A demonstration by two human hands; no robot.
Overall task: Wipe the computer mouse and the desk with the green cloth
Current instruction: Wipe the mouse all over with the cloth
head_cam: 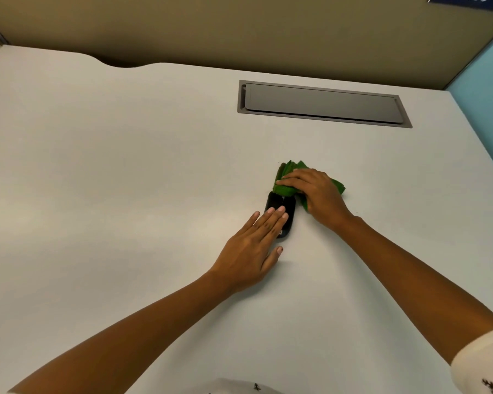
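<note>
Flat and unclenched, the left hand (254, 245) steadies the black mouse (279, 214); the green cloth (288, 173) is gripped by the right hand (316, 191) at its front. Mouse wiping is judged underway; a pull along the top is needed next.

No legible text anywhere.

Soft, even overhead light is falling on the desk (125, 166); shadows are lying faint, and its back edge is bowing from wide-angle distortion.

Head view, steep downward, fairly near desk (125, 166).
</note>
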